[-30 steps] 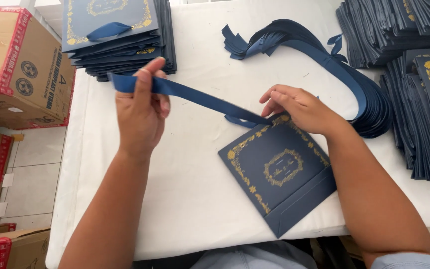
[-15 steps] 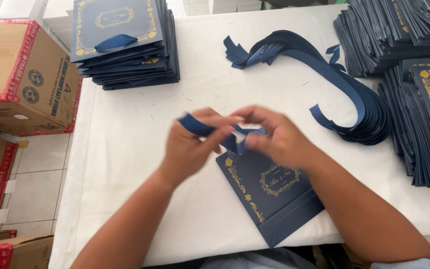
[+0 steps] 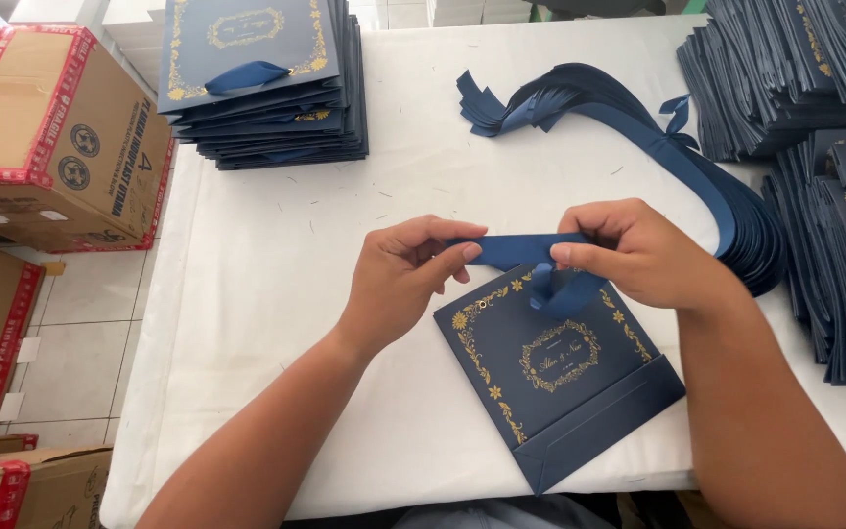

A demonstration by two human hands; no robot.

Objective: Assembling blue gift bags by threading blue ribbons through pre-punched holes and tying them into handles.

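Setting: white-covered tabletop (image 3: 266, 294), seen from the head camera, with tiled floor at left.
Left hand (image 3: 403, 279): closed on one end of a navy ribbon (image 3: 511, 250), pinched between thumb and fingers.
Right hand (image 3: 638, 250): clamped on the ribbon's other end, which is looped down to the bag.
Paper bag (image 3: 555, 377): navy with gold ornament, laid flat at the near edge under both hands.
Surroundings: finished bags stacked (image 3: 257, 83) at far left, ribbon bundle (image 3: 638, 127) curved at right, cardboard boxes (image 3: 46, 137) beside the tabletop.
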